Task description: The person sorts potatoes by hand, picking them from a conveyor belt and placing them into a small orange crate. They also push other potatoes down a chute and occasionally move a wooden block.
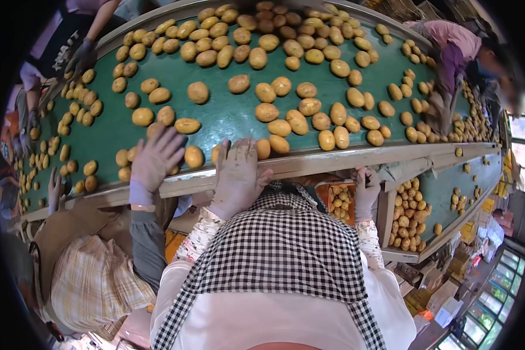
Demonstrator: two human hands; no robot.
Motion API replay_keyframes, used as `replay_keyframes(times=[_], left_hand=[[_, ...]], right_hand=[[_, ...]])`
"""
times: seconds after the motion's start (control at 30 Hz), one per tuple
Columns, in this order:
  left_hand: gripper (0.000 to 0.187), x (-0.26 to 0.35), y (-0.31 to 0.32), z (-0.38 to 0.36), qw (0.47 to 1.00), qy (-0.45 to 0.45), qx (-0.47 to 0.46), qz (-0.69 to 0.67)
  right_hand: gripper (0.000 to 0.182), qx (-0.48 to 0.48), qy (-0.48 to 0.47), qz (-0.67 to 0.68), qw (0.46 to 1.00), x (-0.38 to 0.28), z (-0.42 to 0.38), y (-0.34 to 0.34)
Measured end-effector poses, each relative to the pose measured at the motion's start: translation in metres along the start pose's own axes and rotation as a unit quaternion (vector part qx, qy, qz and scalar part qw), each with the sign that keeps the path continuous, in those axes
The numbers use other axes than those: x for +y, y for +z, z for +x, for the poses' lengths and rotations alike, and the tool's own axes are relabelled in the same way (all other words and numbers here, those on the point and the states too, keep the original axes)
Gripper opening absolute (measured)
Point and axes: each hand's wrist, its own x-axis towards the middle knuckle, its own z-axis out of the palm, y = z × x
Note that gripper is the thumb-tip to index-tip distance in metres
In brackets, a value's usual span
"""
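My left hand (pixel 239 172), in a pale, dirt-stained glove, is open at the near rail (pixel 297 165), its fingertips reaching over the green belt (pixel 224 111). Potatoes lie on both sides of its fingers, one potato (pixel 263 149) just to the right. Lower and farther right, my right hand (pixel 366 189) is raised below the rail, also gloved, with its fingers curled together. What it holds, if anything, is too small to make out. Beneath and beside it, an orange container (pixel 323 197) holds potatoes.
Left of me, a co-worker's gloved hand (pixel 156 158) spreads over potatoes at the belt edge. More people stand at the far left and the right. A second green belt (pixel 440 201) with a potato pile (pixel 409 216) lies at right, near boxes (pixel 448 312).
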Motion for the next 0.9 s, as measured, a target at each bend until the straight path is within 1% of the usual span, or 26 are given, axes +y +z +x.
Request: replay_keyframes(times=[0.03, 0.07, 0.13, 0.2, 0.23, 0.27, 0.33, 0.4, 0.43, 0.53, 0.57, 0.67, 0.7, 0.8, 0.83, 0.9], left_hand=[[0.068, 0.001, 0.002, 0.003, 1.0, 0.011, 0.003, -0.022], [0.068, 0.004, 0.004, 0.007, 0.999, 0.026, 0.007, -0.046], [0.063, 0.015, -0.001, 0.015, 0.998, 0.038, -0.003, -0.057], [0.061, 0.026, -0.003, 0.024, 0.994, 0.066, -0.015, -0.09], [0.058, 0.033, 0.0, 0.029, 0.99, 0.086, 0.0, -0.108], [0.055, 0.037, 0.005, 0.032, 0.986, 0.106, 0.014, -0.127], [0.049, 0.04, 0.018, 0.037, 0.971, 0.146, 0.022, -0.186], [0.045, 0.038, 0.029, 0.043, 0.951, 0.174, 0.019, -0.257], [0.041, 0.038, 0.025, 0.043, 0.935, 0.167, -0.001, -0.313], [0.04, 0.051, 0.022, 0.05, 0.932, 0.194, -0.02, -0.305], [0.038, 0.057, 0.021, 0.055, 0.929, 0.199, -0.029, -0.311], [0.036, 0.065, 0.021, 0.057, 0.923, 0.224, -0.052, -0.307], [0.035, 0.071, 0.027, 0.057, 0.92, 0.222, -0.054, -0.318], [0.033, 0.085, 0.037, 0.062, 0.905, 0.246, -0.083, -0.337], [0.032, 0.093, 0.038, 0.064, 0.905, 0.254, -0.086, -0.331], [0.032, 0.109, 0.047, 0.069, 0.892, 0.272, -0.089, -0.351]], right_hand=[[0.008, 0.006, 0.001, -0.034, 0.999, 0.011, -0.003, -0.013], [0.005, 0.012, -0.095, -0.121, 0.988, 0.038, -0.002, -0.03], [0.009, 0.021, -0.062, -0.267, 0.961, 0.047, -0.015, -0.054], [0.012, 0.043, -0.056, -0.368, 0.927, 0.071, -0.031, -0.089], [0.01, 0.08, -0.095, -0.38, 0.917, 0.076, -0.037, -0.103], [0.019, 0.074, -0.061, -0.445, 0.89, 0.079, -0.045, -0.126], [0.034, 0.147, -0.088, -0.541, 0.823, 0.079, -0.054, -0.156], [0.051, 0.226, -0.057, -0.599, 0.766, 0.088, -0.056, -0.189], [0.067, 0.251, 0.033, -0.627, 0.736, 0.096, -0.059, -0.201], [0.08, 0.298, 0.083, -0.61, 0.73, 0.109, -0.055, -0.237], [0.093, 0.312, 0.194, -0.559, 0.744, 0.095, -0.049, -0.236], [0.102, 0.297, 0.211, -0.581, 0.728, 0.098, -0.049, -0.235], [0.106, 0.291, 0.15, -0.618, 0.715, 0.114, -0.052, -0.243], [0.11, 0.279, 0.162, -0.639, 0.698, 0.121, -0.052, -0.249], [0.112, 0.263, 0.231, -0.609, 0.712, 0.113, -0.049, -0.249], [0.111, 0.257, 0.227, -0.627, 0.7, 0.12, -0.052, -0.257]])
